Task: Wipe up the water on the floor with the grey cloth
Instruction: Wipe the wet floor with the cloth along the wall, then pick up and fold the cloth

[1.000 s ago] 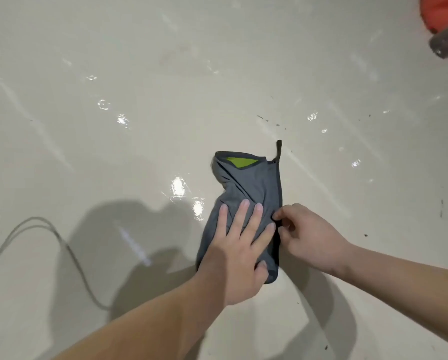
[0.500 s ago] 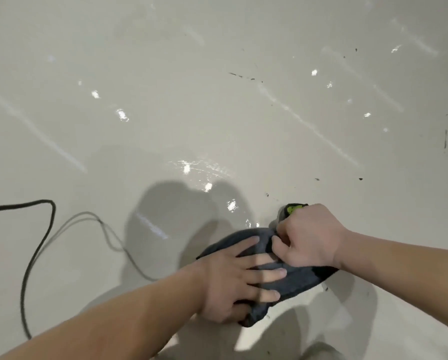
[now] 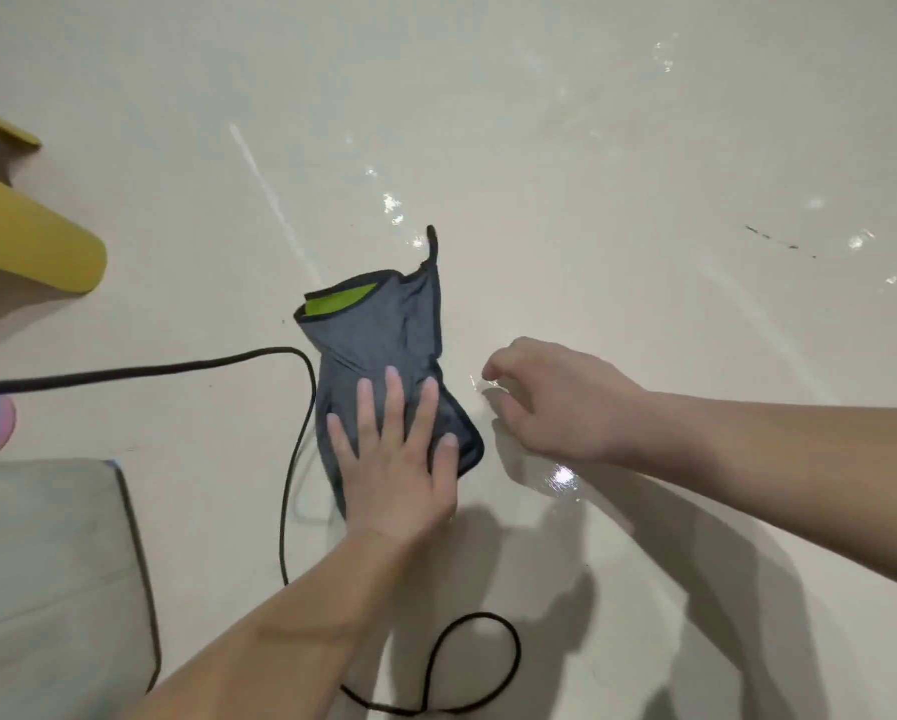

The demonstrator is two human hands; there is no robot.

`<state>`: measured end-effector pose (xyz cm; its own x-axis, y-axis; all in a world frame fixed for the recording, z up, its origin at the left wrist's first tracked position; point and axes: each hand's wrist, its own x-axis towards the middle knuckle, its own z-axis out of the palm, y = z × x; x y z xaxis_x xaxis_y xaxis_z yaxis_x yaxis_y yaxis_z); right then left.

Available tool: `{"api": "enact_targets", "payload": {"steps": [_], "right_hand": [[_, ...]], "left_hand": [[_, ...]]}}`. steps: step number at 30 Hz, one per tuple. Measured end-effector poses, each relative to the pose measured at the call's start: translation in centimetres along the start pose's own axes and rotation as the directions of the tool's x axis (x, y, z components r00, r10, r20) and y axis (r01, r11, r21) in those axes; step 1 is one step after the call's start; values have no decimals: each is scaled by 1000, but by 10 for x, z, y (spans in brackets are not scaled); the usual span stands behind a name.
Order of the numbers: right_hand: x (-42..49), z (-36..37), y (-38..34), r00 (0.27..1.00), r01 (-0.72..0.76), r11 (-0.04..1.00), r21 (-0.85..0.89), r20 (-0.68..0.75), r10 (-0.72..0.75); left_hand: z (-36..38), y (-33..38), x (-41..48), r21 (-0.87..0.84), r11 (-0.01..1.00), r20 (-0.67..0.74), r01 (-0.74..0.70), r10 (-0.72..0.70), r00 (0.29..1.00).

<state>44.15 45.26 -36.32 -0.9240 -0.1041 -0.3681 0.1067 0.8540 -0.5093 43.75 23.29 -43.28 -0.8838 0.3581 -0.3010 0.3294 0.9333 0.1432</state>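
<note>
Right hand (image 3: 555,402) is off the grey cloth (image 3: 379,330) now, loosely curled and empty beside it, left hand (image 3: 399,470) pressing straight fingers (image 3: 392,397) flat on top; looks soft and light, best palmed mid-cloth.

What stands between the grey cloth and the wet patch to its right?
Nothing lies on the floor between grey cloth and wet patch; only the right hand hangs over that stretch. The black cable lies on the cloth's other side.
</note>
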Motion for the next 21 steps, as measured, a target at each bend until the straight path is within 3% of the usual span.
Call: {"api": "enact_targets", "payload": {"steps": [5,7,9,11,14,17,19,21], "right_hand": [[44,-17,-24,959,-147,983,-106,230,168],[54,-19,-30,967,-167,985,-42,186,172],[53,-15,-40,991,-112,994,1,75,112],[47,-1,-52,998,-6,1000,9,55,5],[33,28,-61,969,202,970,-139,171,-177],[25,48,-50,949,275,897,-347,244,-197],[21,53,-44,956,288,876,-386,173,-238],[20,52,-42,941,336,883,-328,68,-333]], "left_hand": [[-28,-5,13,-74,941,187,-329,338,923],[-45,-27,14,-38,903,185,-429,428,885],[-55,-58,9,60,873,134,-483,473,871],[-57,-87,1,84,855,127,-511,500,857],[-55,-93,-4,109,791,126,-601,589,798],[-56,-84,7,100,739,57,-667,665,745],[-61,-79,15,-59,810,-29,-584,583,812],[-75,-71,17,-324,873,-72,-364,361,930]]}}
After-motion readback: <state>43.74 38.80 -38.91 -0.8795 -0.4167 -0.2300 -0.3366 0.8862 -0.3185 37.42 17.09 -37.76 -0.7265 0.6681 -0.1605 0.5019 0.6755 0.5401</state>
